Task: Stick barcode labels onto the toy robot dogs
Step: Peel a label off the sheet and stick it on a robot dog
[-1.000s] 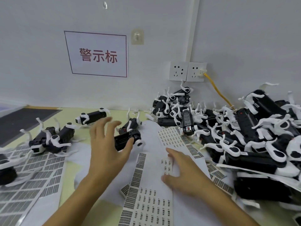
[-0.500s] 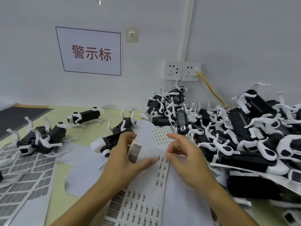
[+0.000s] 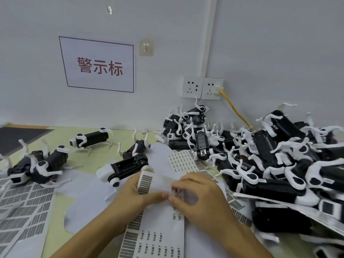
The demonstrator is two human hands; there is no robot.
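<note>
Left hand (image 3: pixel 138 194) and right hand (image 3: pixel 200 199) meet at centre, both pinched closed on the curled upper end of a barcode label sheet (image 3: pixel 154 237), whose long axis runs from the near edge toward the wall. Just beyond the fingertips, a toy robot dog (image 3: pixel 124 169) lies on the table (image 3: pixel 87 159), long axis left-right, white end to the left. A heap of toy robot dogs (image 3: pixel 270 164) crowds the right side; more label sheets (image 3: pixel 20 211) cover the left. Bare tabletop lies between them.
</note>
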